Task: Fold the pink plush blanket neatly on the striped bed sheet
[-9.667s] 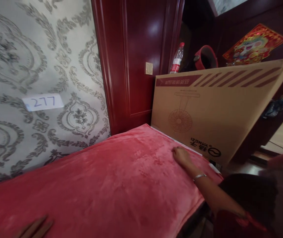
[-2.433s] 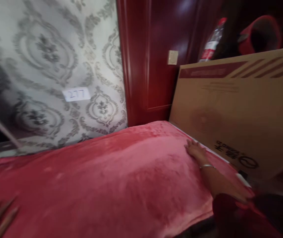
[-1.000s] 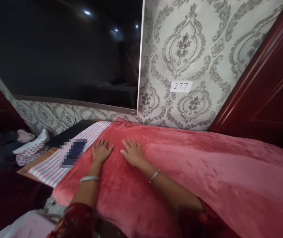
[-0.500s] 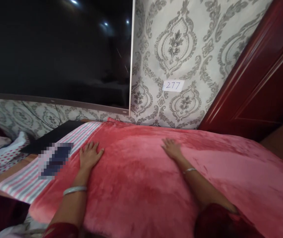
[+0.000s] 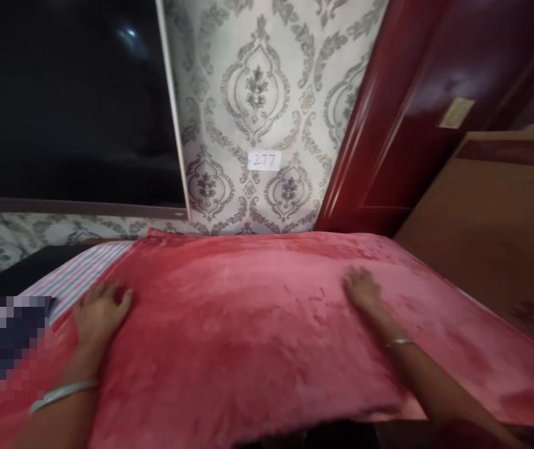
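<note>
A: Left hand [image 5: 98, 315] and right hand [image 5: 362, 288]: gripping anything?

B: No; both lie palm-down, loosely spread, grasping nothing; they rest well apart, probably so that pressure reaches across the pink blanket [image 5: 238, 324].

A: Where is that blanket?

B: Beneath and between them, reaching back toward the patterned wall [image 5: 255, 131]; striped cloth [image 5: 86, 271] shows beside the left hand; a cardboard box [image 5: 491, 231] stands beyond the right.

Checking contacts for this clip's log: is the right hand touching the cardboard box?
Apart. The head view shows a stretch of pink blanket between the right hand and the cardboard box.
</note>
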`<state>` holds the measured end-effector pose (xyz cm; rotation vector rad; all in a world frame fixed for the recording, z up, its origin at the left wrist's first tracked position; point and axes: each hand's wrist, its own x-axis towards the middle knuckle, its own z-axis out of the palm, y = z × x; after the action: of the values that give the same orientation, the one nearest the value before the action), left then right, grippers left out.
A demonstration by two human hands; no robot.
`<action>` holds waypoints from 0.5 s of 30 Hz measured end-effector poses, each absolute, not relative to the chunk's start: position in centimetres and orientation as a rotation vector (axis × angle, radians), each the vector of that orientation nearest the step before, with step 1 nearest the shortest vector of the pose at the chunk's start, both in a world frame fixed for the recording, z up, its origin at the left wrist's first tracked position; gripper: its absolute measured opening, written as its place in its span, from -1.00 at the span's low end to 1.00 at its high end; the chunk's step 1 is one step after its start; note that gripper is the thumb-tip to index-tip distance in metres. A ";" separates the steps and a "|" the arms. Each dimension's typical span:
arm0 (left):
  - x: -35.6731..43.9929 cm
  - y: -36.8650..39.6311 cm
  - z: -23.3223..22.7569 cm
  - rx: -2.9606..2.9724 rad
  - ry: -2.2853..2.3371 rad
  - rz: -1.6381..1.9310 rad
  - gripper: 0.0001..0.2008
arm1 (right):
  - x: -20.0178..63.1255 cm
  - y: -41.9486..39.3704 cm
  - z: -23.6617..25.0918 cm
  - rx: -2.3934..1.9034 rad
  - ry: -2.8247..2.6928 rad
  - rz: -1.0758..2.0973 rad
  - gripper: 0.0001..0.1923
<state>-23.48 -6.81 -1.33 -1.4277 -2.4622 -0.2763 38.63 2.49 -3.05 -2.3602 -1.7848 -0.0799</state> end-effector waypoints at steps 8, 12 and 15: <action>-13.2 -3.0 -1.2 -2.217 -2.179 -0.100 -0.31 | 20.0 0.6 -2.1 -1.448 -2.496 0.233 -0.45; -10.4 -2.7 -3.6 -2.229 -2.048 -0.114 -0.33 | 23.2 2.0 -2.2 -1.555 -2.436 0.224 -0.43; -11.0 -2.5 -4.8 -2.231 -1.971 -0.194 -0.31 | 32.0 3.3 -2.2 -1.870 -2.253 0.197 -0.41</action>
<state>-10.99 -2.51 -4.80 -2.2311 -1.9712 -0.1938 32.04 3.26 -2.24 -1.8704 -2.2531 0.1975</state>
